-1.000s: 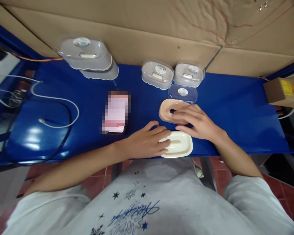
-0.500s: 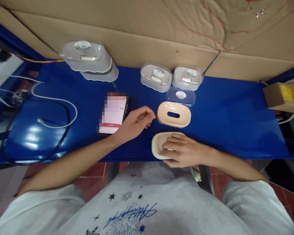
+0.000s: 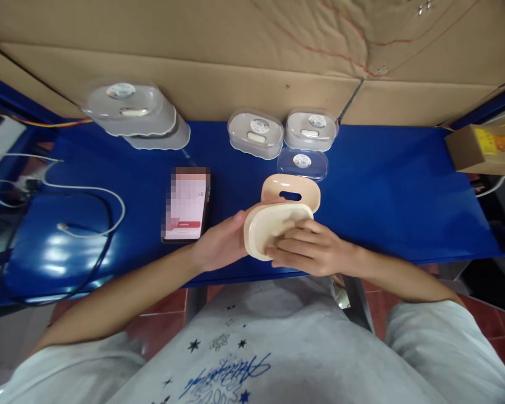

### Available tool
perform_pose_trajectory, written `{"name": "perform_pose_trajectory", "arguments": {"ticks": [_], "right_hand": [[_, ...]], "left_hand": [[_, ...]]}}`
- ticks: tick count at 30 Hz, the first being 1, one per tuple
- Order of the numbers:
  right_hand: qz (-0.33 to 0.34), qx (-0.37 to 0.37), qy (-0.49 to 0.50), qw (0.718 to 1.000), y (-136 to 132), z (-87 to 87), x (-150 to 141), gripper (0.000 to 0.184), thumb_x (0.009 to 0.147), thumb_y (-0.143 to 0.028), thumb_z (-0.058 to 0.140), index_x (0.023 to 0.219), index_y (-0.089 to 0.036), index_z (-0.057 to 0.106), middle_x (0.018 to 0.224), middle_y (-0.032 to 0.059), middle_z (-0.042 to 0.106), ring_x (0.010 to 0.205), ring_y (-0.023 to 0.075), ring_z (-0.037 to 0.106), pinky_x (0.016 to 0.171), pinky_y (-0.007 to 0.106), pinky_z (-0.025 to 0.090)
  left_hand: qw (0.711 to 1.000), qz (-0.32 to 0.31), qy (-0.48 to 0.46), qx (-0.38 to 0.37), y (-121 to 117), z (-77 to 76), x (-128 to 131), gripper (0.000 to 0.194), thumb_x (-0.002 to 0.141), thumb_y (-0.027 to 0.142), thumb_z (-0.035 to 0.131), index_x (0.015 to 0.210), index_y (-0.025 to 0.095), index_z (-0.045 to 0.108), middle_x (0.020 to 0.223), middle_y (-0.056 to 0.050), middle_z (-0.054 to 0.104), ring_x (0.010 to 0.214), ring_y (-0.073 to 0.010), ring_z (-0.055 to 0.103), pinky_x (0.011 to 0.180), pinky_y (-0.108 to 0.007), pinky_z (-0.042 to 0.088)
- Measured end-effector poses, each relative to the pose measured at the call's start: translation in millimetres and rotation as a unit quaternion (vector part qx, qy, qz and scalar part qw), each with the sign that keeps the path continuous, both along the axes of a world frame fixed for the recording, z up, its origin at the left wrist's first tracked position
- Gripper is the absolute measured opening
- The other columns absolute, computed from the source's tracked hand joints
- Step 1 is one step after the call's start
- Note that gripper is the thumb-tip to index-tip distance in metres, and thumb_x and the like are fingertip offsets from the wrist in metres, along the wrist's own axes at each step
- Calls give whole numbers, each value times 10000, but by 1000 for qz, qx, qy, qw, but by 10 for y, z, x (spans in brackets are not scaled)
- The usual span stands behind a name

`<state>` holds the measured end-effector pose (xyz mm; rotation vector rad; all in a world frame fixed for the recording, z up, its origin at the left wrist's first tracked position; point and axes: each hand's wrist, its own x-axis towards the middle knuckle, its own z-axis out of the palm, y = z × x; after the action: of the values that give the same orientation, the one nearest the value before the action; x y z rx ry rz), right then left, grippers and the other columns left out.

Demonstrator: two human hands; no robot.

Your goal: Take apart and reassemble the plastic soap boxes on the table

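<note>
Just above the front of the table, a cream oval dish (image 3: 257, 231) is held between both hands, tilted. My left hand (image 3: 222, 242) grips its left side, with most fingers hidden behind it. My right hand (image 3: 313, 249) is closed over the right part, fingers bent onto the inner face; what lies under them is hidden. Right behind the dish, a peach oval piece with a slot (image 3: 272, 186) lies on the table, partly covered from view. A clear oval lid (image 3: 287, 164) with a round label sits beyond it.
Two clear lidded boxes (image 3: 244, 140) (image 3: 293, 132) stand at the back. Stacked clear boxes (image 3: 160, 120) are at the back left. A phone (image 3: 187, 205) lies left of my hands. Cables (image 3: 118, 205) run across the left side. A cardboard box (image 3: 467, 151) is at the right.
The cream dish has risen off the table. My left hand has opened from its curled pose and taken hold of the dish's left side; my right hand has come up with it.
</note>
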<state>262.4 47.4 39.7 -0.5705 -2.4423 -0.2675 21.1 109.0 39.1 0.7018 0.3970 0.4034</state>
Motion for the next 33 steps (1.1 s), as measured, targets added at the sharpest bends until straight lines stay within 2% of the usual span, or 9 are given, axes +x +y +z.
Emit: {"name": "perform_pose_trajectory", "arguments": {"ticks": [3, 7, 10, 13, 17, 21, 25, 28, 33], "right_hand": [[8, -22, 28, 999, 38, -16, 57, 295, 1060, -377, 654, 1293, -212, 729, 1149, 35, 820, 1084, 172, 723, 967, 341, 513], [-92, -93, 111, 985, 121, 18, 157, 306, 1060, -215, 577, 1353, -224, 665, 1195, 51, 807, 1132, 206, 730, 979, 397, 528], [-174, -132, 57, 974, 212, -3, 210, 342, 1056, -343, 622, 1367, -204, 654, 1273, 102, 783, 1166, 273, 725, 980, 450, 537], [-196, -169, -33, 965, 284, -88, 228, 454, 1038, -437, 656, 1403, -167, 654, 1367, 150, 746, 1253, 331, 693, 1046, 506, 528], [-189, -207, -79, 957, 296, -151, 219, 353, 1069, -321, 602, 1395, -213, 686, 1325, 102, 775, 1290, 304, 691, 1080, 492, 542], [-201, -182, 50, 961, 251, -65, 220, 329, 1058, -306, 622, 1363, -211, 704, 1284, 99, 790, 1207, 281, 738, 1030, 457, 589], [-238, -146, 196, 940, 239, 28, 257, 345, 1033, -258, 660, 1376, -243, 693, 1282, 89, 787, 1150, 266, 752, 975, 432, 601], [-220, -114, 177, 953, 255, 26, 282, 392, 1027, -271, 684, 1417, -300, 669, 1268, 52, 794, 1153, 263, 750, 982, 445, 576], [-118, -102, 88, 984, 256, -78, 195, 404, 1033, -250, 695, 1429, -320, 648, 1262, -5, 809, 1181, 208, 741, 1009, 410, 552]], "left_hand": [[997, 38, 44, -54, -6, 53, 7, 563, 952, 440, 708, 1469, 227, 643, 1538, -111, 648, 1424, -378, 587, 1061, -442, 552], [966, 232, 91, -62, 120, 117, 50, 408, 968, 395, 581, 1228, 136, 759, 1238, -120, 802, 1303, -365, 679, 1058, -458, 580], [922, 377, 87, -31, 260, 129, 65, 314, 964, 358, 530, 1078, 191, 769, 1100, -58, 829, 1274, -342, 695, 1057, -472, 595], [901, 425, 88, -7, 357, 120, 45, 268, 959, 361, 531, 1060, 240, 748, 1140, -15, 826, 1319, -329, 665, 1085, -474, 583], [912, 402, 74, 12, 367, 125, -7, 352, 1003, 445, 488, 1135, 247, 747, 1308, -27, 788, 1408, -345, 603, 1064, -481, 601], [910, 409, 61, 16, 345, 158, -56, 366, 1020, 483, 493, 1171, 261, 741, 1393, -24, 753, 1467, -353, 554, 1082, -530, 596], [916, 395, 63, 12, 371, 173, -54, 385, 1010, 488, 534, 1247, 252, 726, 1460, -55, 714, 1479, -377, 544, 1133, -570, 558], [948, 308, 77, -35, 374, 116, -5, 513, 1036, 556, 488, 1283, 180, 735, 1407, -126, 738, 1425, -412, 592, 1105, -604, 571], [989, 122, 21, -85, 231, -51, 90, 724, 1002, 759, 470, 1329, 170, 736, 1347, -124, 768, 1425, -419, 598, 1137, -564, 546]]}}
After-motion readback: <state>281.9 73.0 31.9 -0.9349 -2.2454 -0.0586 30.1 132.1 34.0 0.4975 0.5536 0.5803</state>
